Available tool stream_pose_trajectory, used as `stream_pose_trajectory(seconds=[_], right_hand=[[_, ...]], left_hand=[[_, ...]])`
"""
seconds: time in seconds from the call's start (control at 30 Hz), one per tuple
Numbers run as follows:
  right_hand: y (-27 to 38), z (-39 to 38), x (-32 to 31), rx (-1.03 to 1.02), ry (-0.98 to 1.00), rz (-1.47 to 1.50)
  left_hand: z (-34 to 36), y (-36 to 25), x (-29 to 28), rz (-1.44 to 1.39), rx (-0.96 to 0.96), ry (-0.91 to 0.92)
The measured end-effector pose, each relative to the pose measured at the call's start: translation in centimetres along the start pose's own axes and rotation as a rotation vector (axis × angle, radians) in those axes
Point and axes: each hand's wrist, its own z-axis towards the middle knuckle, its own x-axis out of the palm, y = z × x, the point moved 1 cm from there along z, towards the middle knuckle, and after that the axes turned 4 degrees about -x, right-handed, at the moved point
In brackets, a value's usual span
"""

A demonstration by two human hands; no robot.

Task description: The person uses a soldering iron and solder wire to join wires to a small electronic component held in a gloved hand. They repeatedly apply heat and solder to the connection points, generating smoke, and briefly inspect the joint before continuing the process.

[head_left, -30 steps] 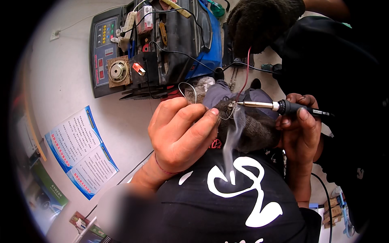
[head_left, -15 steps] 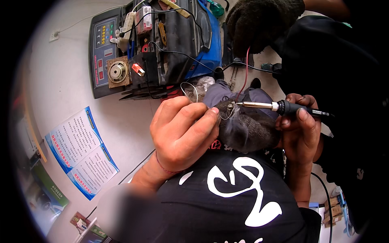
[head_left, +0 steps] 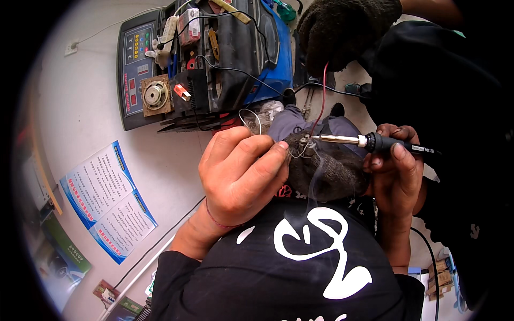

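Observation:
My left hand [head_left: 235, 179] pinches a thin silvery solder wire [head_left: 261, 124], which loops up behind the fingers. The wire's other end reaches a small metal part [head_left: 306, 143] in a co-worker's dark knit glove [head_left: 337, 174]. In my right hand [head_left: 399, 174] is a soldering iron [head_left: 381, 143] with a black handle, pointing left. Its tip touches or nearly touches the metal part, where a red wire [head_left: 324, 99] also ends; smoke rises there. The red wire runs up to the co-worker's other gloved hand [head_left: 345, 29]. Exactly how the wires meet is too small to tell.
A blue-and-black machine [head_left: 241, 64] with a control panel stands at the upper left, carrying a round speaker [head_left: 156, 95], cables and small boxes. Posters [head_left: 110, 203] hang on the white wall at left. Small boxes [head_left: 440, 281] lie at the lower right.
The smoke has thinned from a broad cloud to a narrow wisp. Both my hands and the co-worker's gloves stay almost where they were; the iron's tip has barely shifted left.

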Motion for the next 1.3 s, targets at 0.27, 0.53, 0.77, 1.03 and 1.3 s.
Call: stream_pose_trajectory(seconds=[0.27, 0.53, 0.77, 1.03, 1.3], right_hand=[[0.2, -0.1, 0.0, 0.01, -0.028, -0.003], [0.3, 0.1, 0.1, 0.001, -0.012, -0.005], [0.5, 0.2, 0.1, -0.01, -0.004, 0.039], [0.6, 0.4, 0.3, -0.014, -0.019, 0.001], [0.7, 0.5, -0.1, -0.01, -0.008, 0.002]], left_hand=[[-0.1, 0.1, 0.1, -0.001, -0.003, -0.002], [0.2, 0.0, -0.1, -0.026, -0.014, 0.023], [0.6, -0.1, -0.2, -0.031, 0.001, 0.046], [0.9, 0.2, 0.3, -0.259, -0.122, -0.052], [1.1, 0.3, 0.9, -0.273, -0.047, -0.011]])
